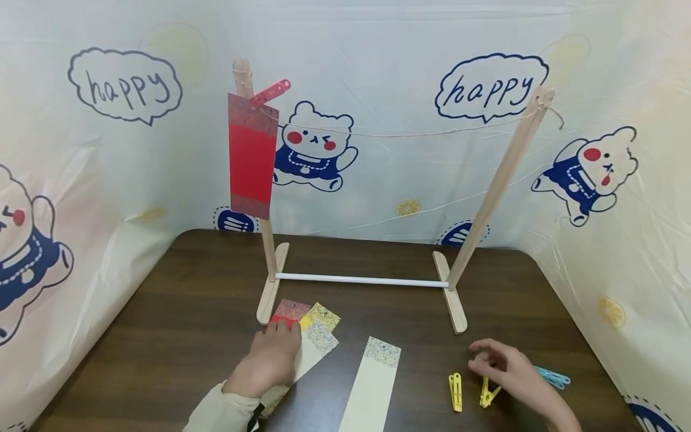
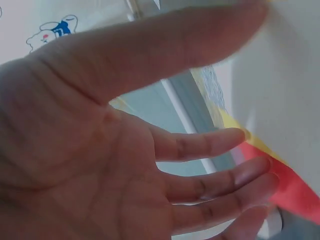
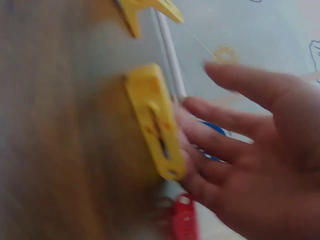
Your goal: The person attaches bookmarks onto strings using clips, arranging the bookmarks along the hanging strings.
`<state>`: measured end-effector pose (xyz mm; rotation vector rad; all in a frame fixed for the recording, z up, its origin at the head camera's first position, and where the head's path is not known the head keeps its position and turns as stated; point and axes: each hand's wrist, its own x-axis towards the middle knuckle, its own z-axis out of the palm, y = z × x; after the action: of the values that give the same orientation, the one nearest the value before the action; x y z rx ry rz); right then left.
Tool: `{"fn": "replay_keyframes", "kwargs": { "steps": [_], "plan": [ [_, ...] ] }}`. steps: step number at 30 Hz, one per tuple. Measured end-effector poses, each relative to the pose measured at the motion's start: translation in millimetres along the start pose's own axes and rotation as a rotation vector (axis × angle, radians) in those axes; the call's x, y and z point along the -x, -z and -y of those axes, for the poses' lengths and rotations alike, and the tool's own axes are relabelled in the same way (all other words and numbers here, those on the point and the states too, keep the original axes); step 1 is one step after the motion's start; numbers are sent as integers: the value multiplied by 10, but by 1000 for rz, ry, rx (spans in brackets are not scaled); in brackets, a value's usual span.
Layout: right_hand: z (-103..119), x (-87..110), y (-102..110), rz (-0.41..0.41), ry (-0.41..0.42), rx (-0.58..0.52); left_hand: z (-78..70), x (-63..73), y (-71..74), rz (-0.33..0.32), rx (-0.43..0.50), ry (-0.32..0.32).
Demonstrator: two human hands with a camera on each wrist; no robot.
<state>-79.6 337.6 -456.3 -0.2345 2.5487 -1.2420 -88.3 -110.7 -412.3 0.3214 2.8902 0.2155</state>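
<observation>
My left hand (image 1: 272, 354) lies over a fan of paper strips, fingers on the red strip (image 1: 294, 308). Beside it a yellow strip (image 1: 325, 314) and a pale strip with a speckled end (image 1: 322, 338) stick out. In the left wrist view, the fingers of my left hand (image 2: 165, 150) are stretched out against the strips' edges. My right hand (image 1: 510, 372), fingers loosely extended, is over a yellow clothespin (image 1: 487, 395) and partly hides it. The right wrist view shows a yellow clothespin (image 3: 155, 125) close by the fingertips; contact is unclear. Below it is a red clothespin (image 3: 185, 220).
A wooden stand with a string (image 1: 399, 135) stands at the back, joined by a white rod (image 1: 361, 279). A pink clothespin (image 1: 271, 93) holds a red strip (image 1: 251, 162) there. Nearby lie a pale strip (image 1: 372, 390), another yellow clothespin (image 1: 456, 393) and blue clothespins (image 1: 553, 377).
</observation>
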Motion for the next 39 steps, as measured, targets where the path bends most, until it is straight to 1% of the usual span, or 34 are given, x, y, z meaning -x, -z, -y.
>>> {"fn": "replay_keyframes", "kwargs": {
  "steps": [3, 5, 8, 11, 14, 16, 19, 22, 24, 27, 29, 33, 36, 39],
  "plan": [
    [-19, 88, 49, 145, 33, -16, 56, -4, 19, -4, -8, 5],
    [-34, 136, 74, 198, 50, -30, 98, -12, 25, 2, -2, 3],
    [-61, 181, 102, 225, 73, -48, 160, -32, 28, 17, 24, 1],
    [-93, 190, 116, 265, 117, -44, 215, -47, 35, 43, 55, 1],
    [-108, 188, 110, 285, 134, -11, 249, -58, 63, 63, 76, -9],
    [-106, 180, 94, 272, 137, 16, 260, -67, 88, 68, 86, -18],
    [-94, 164, 64, 218, 142, 63, 279, -75, 123, 73, 95, -45],
    [-81, 152, 41, 151, 128, 102, 308, -70, 158, 99, 120, -64],
    [-78, 144, 32, 121, 110, 107, 328, -64, 187, 120, 146, -76],
    [-83, 114, 30, 101, 84, 79, 361, -64, 227, 146, 200, -79],
    [-83, 99, 39, 97, 65, 53, 383, -66, 250, 152, 227, -87],
    [-72, 82, 73, 74, -4, -3, 428, -67, 285, 163, 253, -98],
    [-76, 81, 103, 41, -37, -52, 458, -60, 296, 161, 260, -111],
    [-97, 89, 130, -4, -45, -96, 472, -55, 303, 139, 294, -143]
  ]
}}
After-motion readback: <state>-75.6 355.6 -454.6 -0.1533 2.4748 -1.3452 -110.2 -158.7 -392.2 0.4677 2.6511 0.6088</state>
